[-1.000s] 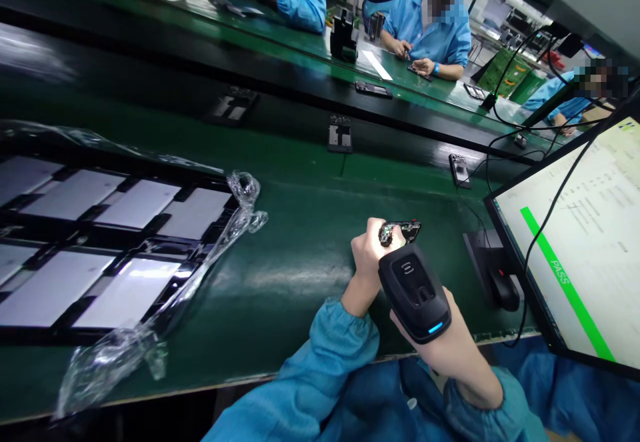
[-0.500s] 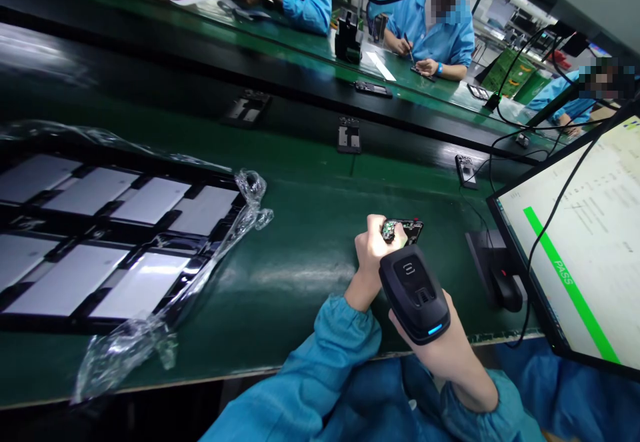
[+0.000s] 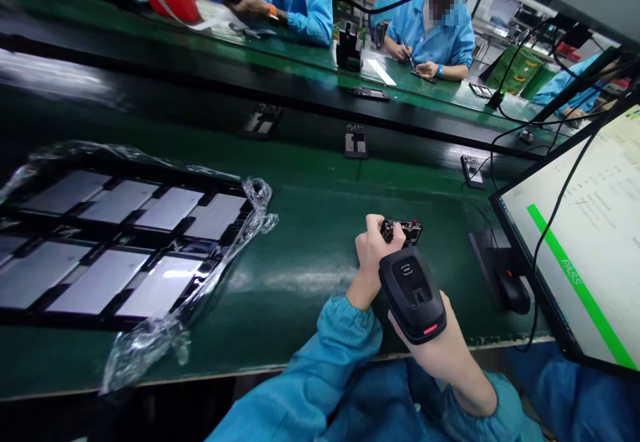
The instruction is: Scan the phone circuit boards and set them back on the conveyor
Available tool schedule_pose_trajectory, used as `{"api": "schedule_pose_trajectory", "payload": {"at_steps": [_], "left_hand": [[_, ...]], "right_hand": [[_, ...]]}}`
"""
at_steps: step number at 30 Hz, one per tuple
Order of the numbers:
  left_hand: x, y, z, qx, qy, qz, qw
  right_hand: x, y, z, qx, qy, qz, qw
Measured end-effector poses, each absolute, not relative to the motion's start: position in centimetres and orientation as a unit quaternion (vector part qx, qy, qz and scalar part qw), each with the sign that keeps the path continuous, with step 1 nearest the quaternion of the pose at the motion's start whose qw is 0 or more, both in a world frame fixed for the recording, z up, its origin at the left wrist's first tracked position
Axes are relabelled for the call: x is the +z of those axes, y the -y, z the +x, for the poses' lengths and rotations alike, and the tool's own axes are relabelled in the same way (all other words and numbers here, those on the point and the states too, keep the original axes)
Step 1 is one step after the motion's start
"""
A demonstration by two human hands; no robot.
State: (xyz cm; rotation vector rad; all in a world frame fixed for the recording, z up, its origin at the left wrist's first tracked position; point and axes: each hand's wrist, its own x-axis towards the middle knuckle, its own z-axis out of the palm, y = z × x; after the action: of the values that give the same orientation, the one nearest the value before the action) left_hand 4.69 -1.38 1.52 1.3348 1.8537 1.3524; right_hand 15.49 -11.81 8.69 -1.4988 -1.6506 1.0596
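Note:
My left hand (image 3: 371, 253) is closed on an opened phone (image 3: 411, 232) with its inner parts showing, and the thumb lies over it. A black handheld barcode scanner (image 3: 413, 294) sits just nearer to me, its head towards the phone and a red light glowing at its rear end. Under the scanner is my right hand (image 3: 440, 339), gripping it; most of its fingers are hidden by the scanner body. Both hands are over the green bench (image 3: 295, 255).
A black tray (image 3: 150, 242) of grey-white flat pieces in crumpled clear plastic lies left. Several opened phones, one being a phone (image 3: 355, 142), line the dark strip ahead. At right stand a monitor (image 3: 575, 255) reading PASS and a mouse (image 3: 515, 292). People in blue work opposite.
The scanner's rear light has turned from blue to red, and the bright light on the phone is gone. My view has shifted slightly; both hands keep their holds.

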Motion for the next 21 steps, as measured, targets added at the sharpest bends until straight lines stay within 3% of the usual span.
{"api": "schedule_pose_trajectory", "payload": {"at_steps": [6, 10, 13, 16, 21], "left_hand": [[1.4, 1.1, 5.3, 0.502, -0.705, 0.44, 0.239], [0.7, 1.6, 3.8, 0.526, -0.539, 0.491, 0.438], [-1.0, 1.4, 2.7, 0.493, -0.418, 0.551, 0.528], [-1.9, 0.8, 2.7, 0.428, -0.493, 0.604, 0.456], [-1.1, -1.3, 6.3, 0.208, -0.67, 0.655, 0.281]], "right_hand": [[8.9, 12.1, 14.4, 0.45, 0.617, -0.546, 0.345], [6.6, 10.2, 16.8, 0.413, 0.51, -0.645, 0.391], [3.9, 8.2, 19.3, 0.483, 0.447, -0.633, 0.408], [2.5, 7.8, 21.4, 0.58, 0.429, -0.568, 0.397], [2.2, 5.9, 24.7, 0.645, 0.443, -0.559, 0.275]]}}
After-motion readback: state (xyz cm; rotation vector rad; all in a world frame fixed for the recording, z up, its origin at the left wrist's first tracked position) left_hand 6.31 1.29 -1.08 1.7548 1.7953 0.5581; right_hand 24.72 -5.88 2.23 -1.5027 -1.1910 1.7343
